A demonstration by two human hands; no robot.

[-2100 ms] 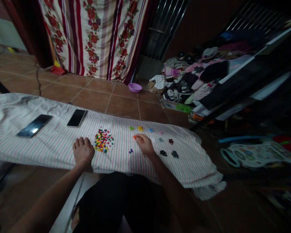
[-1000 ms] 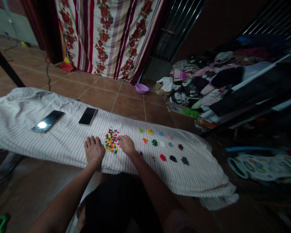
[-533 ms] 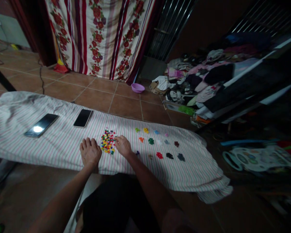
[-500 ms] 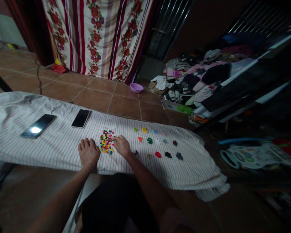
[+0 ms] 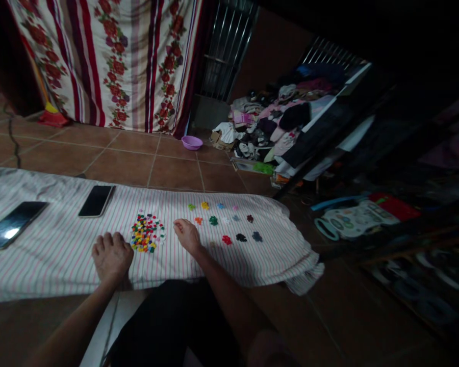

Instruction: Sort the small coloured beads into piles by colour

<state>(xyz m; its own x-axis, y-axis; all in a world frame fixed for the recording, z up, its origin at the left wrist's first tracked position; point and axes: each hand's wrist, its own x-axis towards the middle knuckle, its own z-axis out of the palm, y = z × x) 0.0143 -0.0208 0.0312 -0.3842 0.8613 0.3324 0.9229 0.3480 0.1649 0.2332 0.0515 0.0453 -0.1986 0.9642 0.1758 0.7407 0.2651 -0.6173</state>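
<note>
Left hand [image 5: 112,255], mine: palm down on the striped cloth [image 5: 279,250], fingers extended, nothing gripped, just beside the mixed pile. Right hand [image 5: 187,235], mine: between the mixed pile and the sorted groups, fingers curled in and tips drawn together toward the thumb; whether a small piece sits between them, I cannot make out. Mixed pile [image 5: 143,234]: small pieces in red, yellow, green, orange, white and other colours, loosely spread on the cloth between my two hands. Sorted groups, to the right of that pile, standing apart in uneven rows. Far row: light green group [image 5: 191,207], yellow group [image 5: 205,205], light blue group [image 5: 220,206], pink group [image 5: 235,207]. Middle row: orange group [image 5: 198,220], nearest my right hand; dark green group [image 5: 213,220], white group [image 5: 225,220], pale grey group [image 5: 235,218], brown group [image 5: 250,218]. Near row: beige group [image 5: 212,244], faint; red group [image 5: 226,239], black group [image 5: 240,237], dark grey group [image 5: 257,236]. Two phones, lying flat left of the mixed pile: one light-edged phone [image 5: 96,201], one phone with a bright reflection [image 5: 15,224]. Purple basin [image 5: 192,142]: on the tiled floor [image 5: 172,173], beyond the cloth.
</note>
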